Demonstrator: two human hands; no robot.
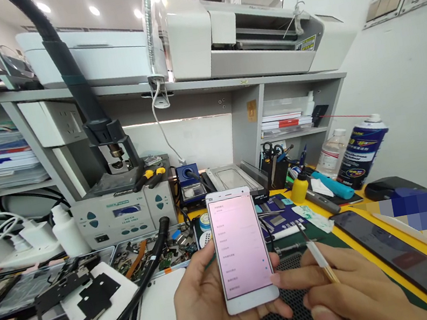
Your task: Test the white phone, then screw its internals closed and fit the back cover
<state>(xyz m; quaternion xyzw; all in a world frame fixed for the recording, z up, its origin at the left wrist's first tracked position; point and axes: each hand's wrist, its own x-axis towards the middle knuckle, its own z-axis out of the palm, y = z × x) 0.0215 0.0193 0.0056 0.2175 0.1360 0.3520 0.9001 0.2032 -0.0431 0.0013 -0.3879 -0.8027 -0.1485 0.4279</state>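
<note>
A white smartphone (242,251) stands upright and slightly tilted in my left hand (199,304), my thumb along one edge and fingertips at the other. Its lit, pinkish screen carries a list of text lines, too small to read. My right hand (341,286) has a slim pointed tool (318,256) clasped between its fingers. That tool has a pale middle and a brass-coloured part; its exact kind is unclear. One outstretched right fingertip meets the lower right edge of the phone's screen. Below both hands lies a black perforated pad (299,304).
A hot-air rework station (124,213) stands at the back left, its black hose (150,271) crossing the bench. Loose circuit parts (175,248) fill a tray. To the right are a dark phone (401,254), a yellow bottle (300,187) and a spray can (363,151).
</note>
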